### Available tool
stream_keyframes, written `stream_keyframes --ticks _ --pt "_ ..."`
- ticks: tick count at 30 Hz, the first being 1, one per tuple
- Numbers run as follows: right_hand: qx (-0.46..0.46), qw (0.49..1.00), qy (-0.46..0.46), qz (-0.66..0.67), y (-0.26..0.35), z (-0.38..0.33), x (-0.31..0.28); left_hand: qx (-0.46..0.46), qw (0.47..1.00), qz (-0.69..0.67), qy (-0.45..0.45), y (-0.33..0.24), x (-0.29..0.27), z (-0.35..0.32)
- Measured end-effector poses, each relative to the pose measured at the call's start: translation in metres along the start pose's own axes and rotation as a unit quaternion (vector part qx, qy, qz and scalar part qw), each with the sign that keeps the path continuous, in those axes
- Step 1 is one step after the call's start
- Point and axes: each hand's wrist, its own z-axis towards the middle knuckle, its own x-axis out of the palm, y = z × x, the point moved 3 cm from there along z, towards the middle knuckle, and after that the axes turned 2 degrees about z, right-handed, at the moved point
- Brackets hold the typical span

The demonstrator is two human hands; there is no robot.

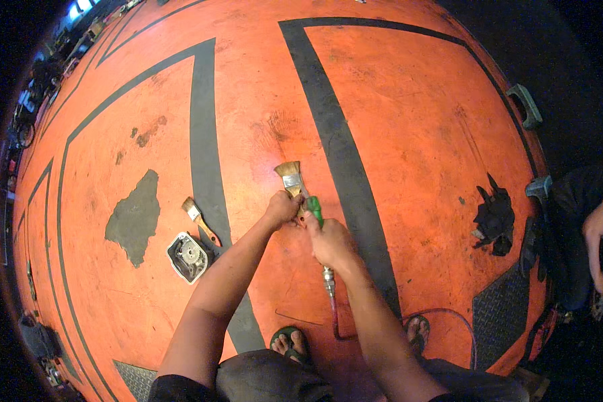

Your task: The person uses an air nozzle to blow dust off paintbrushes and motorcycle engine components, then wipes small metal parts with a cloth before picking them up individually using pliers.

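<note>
My left hand (pixel 284 208) is closed around the handle of a paintbrush (pixel 291 179), its tan bristles pointing away from me. Right beside it, my right hand (pixel 331 242) grips a green air blow gun (pixel 315 209), whose nozzle end is close to the brush. A metal coupling (pixel 329 281) below that hand joins the gun to a reddish hose (pixel 336 315). On the floor to the left lies a second paintbrush (pixel 194 213) with a wooden handle. Next to it sits an open metal housing (pixel 188 258) with a toothed gear inside.
The orange floor (pixel 261 94) has dark grey painted lines and a grey worn patch (pixel 135 218). A crumpled black cloth or glove (pixel 494 218) lies at the right, near a tread plate (pixel 502 315). Another person's arm (pixel 595 241) shows at the far right. The hose curves past my feet.
</note>
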Motion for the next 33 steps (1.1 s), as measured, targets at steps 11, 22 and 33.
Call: stream_keyframes --ticks 11,22,33 --pt "-0.003 0.995 -0.079 -0.06 0.008 0.001 -0.002 -0.006 1.0 -0.003 0.011 0.009 -0.004 0.0" --pt "-0.057 0.997 0.029 -0.039 0.011 -0.001 -0.011 0.043 0.998 0.044 0.028 0.011 0.005 -0.04" --pt "-0.045 0.998 -0.035 -0.018 0.011 -0.018 -0.026 0.078 0.952 0.259 -0.141 0.0 0.01 -0.082"
